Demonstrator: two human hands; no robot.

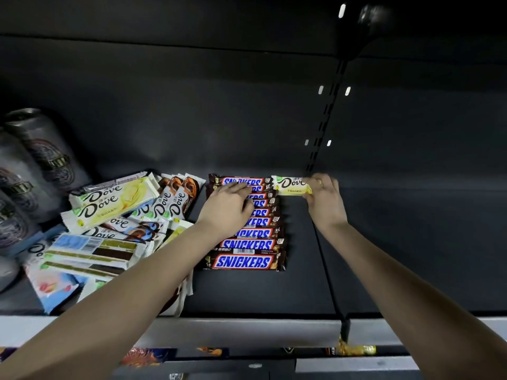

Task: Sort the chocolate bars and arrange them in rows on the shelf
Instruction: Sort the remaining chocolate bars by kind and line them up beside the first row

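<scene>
- Shelf (247, 292): dark matte board, with a pale grey front rail (247, 330) along its near edge.
- Row of Snickers bars (247, 244): brown wrappers with blue-and-white lettering, laid crosswise and overlapping one behind another, running from mid-shelf to the back wall. Position: centre of the shelf.
- Pale yellow and white Dove bar (290, 184): lies crosswise at the back of the shelf, its left end just beside the rearmost bars of the Snickers row, to their right.
- Right hand (325, 197): fingers and thumb pinch the right end of the pale yellow and white Dove bar.
- Left hand (226, 205): palm down over the rear part of the Snickers row, with loosely bent fingers lying on the wrappers. Whether they grip a bar cannot be told.
- Loose heap of Dove bars (109, 215): white, yellow, blue and brown wrappers, overlapping at mixed angles, some face down with the barcode showing. Position: left of the Snickers row, near it.
- Grey printed drink cans (41, 160): standing at the far left, behind the heap.
- Black slotted upright (326, 113): on the back wall, above the right hand.
</scene>
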